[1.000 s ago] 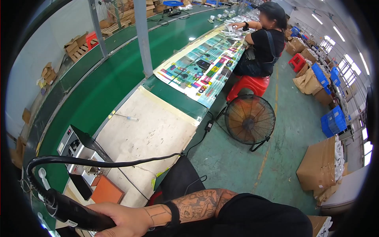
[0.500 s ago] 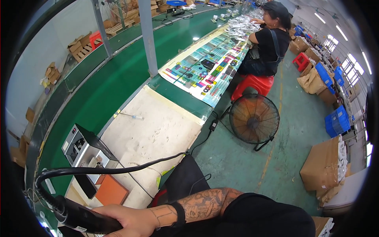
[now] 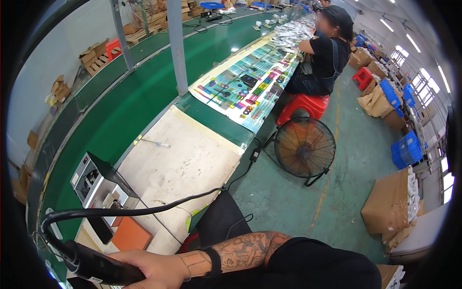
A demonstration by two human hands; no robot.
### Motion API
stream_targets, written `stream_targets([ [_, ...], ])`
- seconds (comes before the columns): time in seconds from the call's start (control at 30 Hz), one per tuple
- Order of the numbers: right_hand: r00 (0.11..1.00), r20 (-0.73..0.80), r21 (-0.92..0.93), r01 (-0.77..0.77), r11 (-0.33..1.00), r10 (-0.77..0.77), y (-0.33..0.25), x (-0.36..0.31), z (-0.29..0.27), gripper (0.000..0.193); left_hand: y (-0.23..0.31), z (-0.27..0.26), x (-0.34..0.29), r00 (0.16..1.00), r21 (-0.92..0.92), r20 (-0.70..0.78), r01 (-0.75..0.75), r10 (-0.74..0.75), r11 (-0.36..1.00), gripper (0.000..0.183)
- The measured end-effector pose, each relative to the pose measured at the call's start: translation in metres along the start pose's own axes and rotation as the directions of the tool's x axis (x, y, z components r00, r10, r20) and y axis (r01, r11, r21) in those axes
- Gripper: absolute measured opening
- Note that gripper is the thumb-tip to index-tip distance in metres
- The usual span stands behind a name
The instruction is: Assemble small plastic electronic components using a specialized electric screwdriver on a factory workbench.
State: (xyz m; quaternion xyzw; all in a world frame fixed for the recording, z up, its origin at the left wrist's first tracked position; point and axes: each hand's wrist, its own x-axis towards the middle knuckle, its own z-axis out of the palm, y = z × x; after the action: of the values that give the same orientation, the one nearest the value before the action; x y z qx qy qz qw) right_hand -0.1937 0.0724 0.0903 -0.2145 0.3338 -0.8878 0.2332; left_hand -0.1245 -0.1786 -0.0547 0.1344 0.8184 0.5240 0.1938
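My right hand (image 3: pixel 161 269) is closed around a black cylindrical corded tool (image 3: pixel 103 268) at the lower left; its working end is out of sight. A thick black cable (image 3: pixel 120 211) arches from the tool's top across the worktable. Just beyond the hand lie a flat orange block (image 3: pixel 132 235) and a dark oblong slab (image 3: pixel 101 229). Behind them stands a silver and black boxy machine (image 3: pixel 98 185) with an open front. On the pale work mat (image 3: pixel 187 154) rests a screwdriver (image 3: pixel 156 143) with a clear handle. My left hand is out of view.
A green conveyor belt (image 3: pixel 130 103) runs along the table's far side, beside a grey post (image 3: pixel 177 53). A black floor fan (image 3: pixel 303 151) stands near a co-worker (image 3: pixel 327 48) on a red stool (image 3: pixel 305 106). Cardboard boxes (image 3: pixel 390 200) and blue crates (image 3: pixel 406 150) line the right.
The whole view has shifted slightly. My right hand keeps the corded tool in about the same place. The co-worker's head has turned, and their raised hand has come down.
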Motion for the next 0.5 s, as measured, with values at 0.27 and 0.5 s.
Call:
stream_targets([
  [0.27, 0.999, 0.040, 0.002, 0.028, 1.000, -0.028, -0.003, 0.003, -0.001, 0.063, 0.012, 0.012, 0.005, 1.000, 0.167, -0.010, -0.024, 0.026, 0.986, 0.060],
  [0.5, 0.999, 0.036, -0.001, 0.033, 0.999, -0.033, 0.002, 0.004, 0.000, 0.064, 0.022, 0.019, 0.007, 0.999, 0.311, -0.024, -0.039, 0.049, 0.950, 0.059],
])
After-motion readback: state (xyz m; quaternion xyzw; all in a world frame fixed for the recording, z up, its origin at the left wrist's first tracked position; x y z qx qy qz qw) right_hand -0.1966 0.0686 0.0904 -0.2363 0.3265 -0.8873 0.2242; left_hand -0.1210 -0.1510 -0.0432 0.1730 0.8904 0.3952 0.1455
